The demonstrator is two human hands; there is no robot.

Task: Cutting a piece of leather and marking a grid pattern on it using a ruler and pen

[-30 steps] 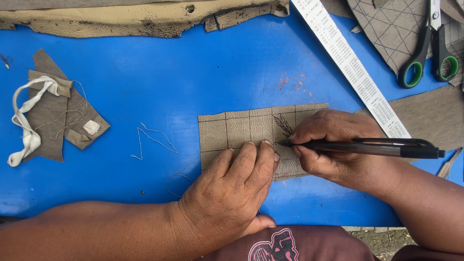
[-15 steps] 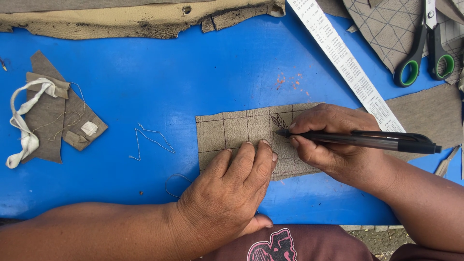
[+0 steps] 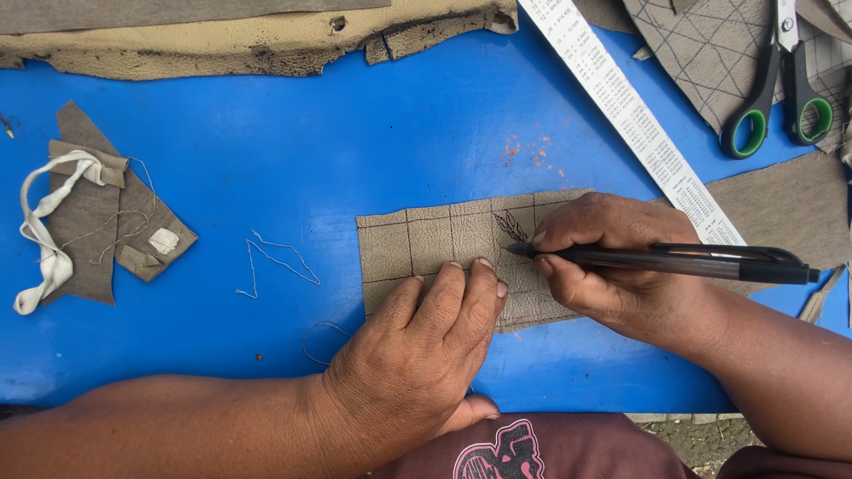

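Drawing on a fabric piece (image 3: 444, 248) laid flat near the middle of the blue surface (image 3: 373, 133). Left hand (image 3: 417, 355) spread open, palm down, fingertips (image 3: 484, 266) pressing the lower edge of the cloth. Right hand (image 3: 612, 266) closed around a black pen (image 3: 674, 262), tip touching the cloth beside a small leaf-like sketch (image 3: 510, 226). Grid lines already marked across the tan material. Judged thin, soft and light, likely to wrinkle or slide under the pen unless pinned flat; best held by pressing down close to the stroke, or lifted by an edge or corner. To the left, well apart: fabric scraps (image 3: 98, 213) with a white cord (image 3: 44, 239), and loose thread (image 3: 271, 257) between them and the marked cloth. At the far edge, a worn strip of tan material (image 3: 222, 40). At upper right, a white ruler (image 3: 630, 115) lying diagonally, its lower end just behind the right hand, and green-handled scissors (image 3: 781, 89) resting on quilted cloth (image 3: 692, 53).
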